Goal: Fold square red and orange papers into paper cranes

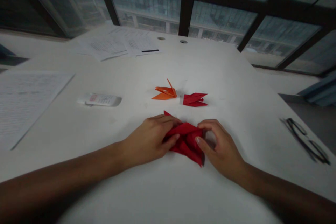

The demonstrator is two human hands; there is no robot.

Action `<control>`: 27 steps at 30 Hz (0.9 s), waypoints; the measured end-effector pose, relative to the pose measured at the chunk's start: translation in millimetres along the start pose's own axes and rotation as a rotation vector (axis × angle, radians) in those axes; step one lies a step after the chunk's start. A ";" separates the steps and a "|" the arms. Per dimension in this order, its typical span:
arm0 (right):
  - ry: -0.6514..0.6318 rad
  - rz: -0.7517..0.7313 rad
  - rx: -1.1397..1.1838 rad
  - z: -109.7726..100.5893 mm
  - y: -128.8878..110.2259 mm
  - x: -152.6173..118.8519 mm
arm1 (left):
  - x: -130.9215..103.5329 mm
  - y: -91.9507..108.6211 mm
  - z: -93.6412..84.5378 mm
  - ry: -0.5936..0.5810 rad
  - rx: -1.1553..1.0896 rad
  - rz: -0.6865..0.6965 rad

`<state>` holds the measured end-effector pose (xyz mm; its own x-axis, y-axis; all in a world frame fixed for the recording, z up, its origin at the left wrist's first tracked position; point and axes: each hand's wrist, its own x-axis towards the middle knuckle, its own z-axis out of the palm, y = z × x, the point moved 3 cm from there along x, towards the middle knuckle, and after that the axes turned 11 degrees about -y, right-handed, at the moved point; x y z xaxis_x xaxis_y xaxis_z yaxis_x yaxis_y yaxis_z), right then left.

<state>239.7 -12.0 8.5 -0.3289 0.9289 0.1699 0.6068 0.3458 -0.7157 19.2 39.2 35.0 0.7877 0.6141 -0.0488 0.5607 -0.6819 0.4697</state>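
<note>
Your left forearm (86, 162) and right forearm (286, 185) are lying nearest, slanting in over the white table (162, 196) from either side. Between your hands, the sheet of red origami paper (189, 147) is resting partly folded, one corner pointing toward you. Your left hand (157, 136) is gripping its left side, the thumb pressing on the face and the fingers lying close together along the far edge. Your right hand (222, 147) is pinching the right edge between curved thumb and index finger; how its other fingers are standing, you cannot tell. Just beyond, an orange origami piece (166, 92) and a red origami piece (195, 99) are sitting side by side, their points facing outward. Black-framed eyeglasses (307, 140) are lying to your right, and printed sheets (26, 101) are lying to your left.
</note>
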 end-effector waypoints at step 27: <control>-0.069 0.098 -0.148 3.9 -0.9 1.0 | 10.8 7.1 -20.2 0.194 -0.168 -0.247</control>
<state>236.0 -11.9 6.7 -0.3092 0.9495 0.0536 0.7365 0.2747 -0.6182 26.5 49.0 55.6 0.5616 0.8272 -0.0183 0.6657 -0.4386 0.6037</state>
